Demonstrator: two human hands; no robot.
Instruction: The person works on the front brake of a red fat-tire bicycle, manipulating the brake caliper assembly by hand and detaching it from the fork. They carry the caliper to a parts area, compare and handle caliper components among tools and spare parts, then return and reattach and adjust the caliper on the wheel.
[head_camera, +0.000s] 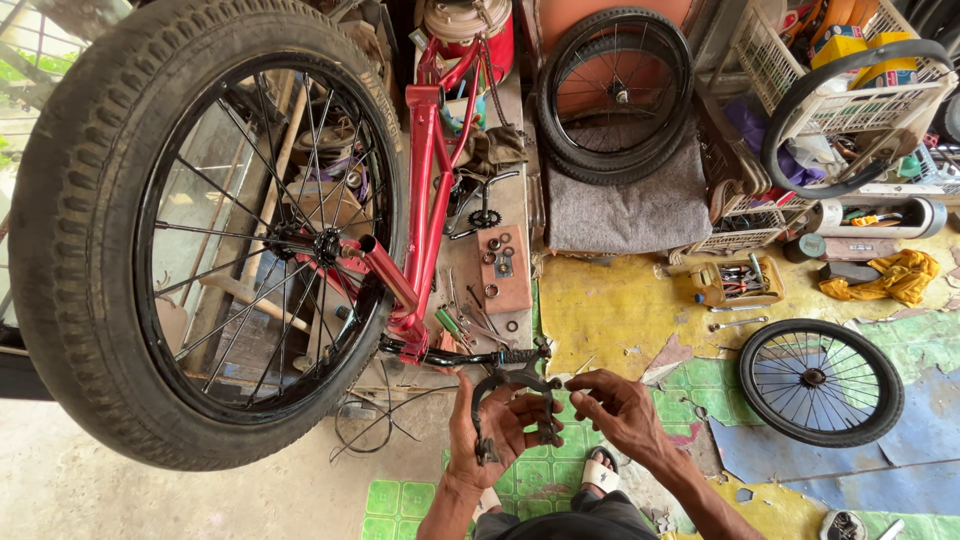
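My left hand (490, 430) grips a black bicycle brake caliper (505, 395), its curved arms pointing up and down. My right hand (615, 405) pinches the caliper's right side near a small bolt, fingers bent. Both hands sit just below the black handlebar end (470, 357) of a red bicycle frame (425, 190), which hangs upside down. A big black knobby wheel (200, 230) is mounted in the frame's fork at the left.
A small spoked wheel (820, 380) lies on the floor at right. Another wheel (612, 90) leans at the back above a grey cloth (630, 210). Wrenches and a small yellow parts tray (738, 283), a white basket (830, 90), and a yellow rag (885, 275) lie about.
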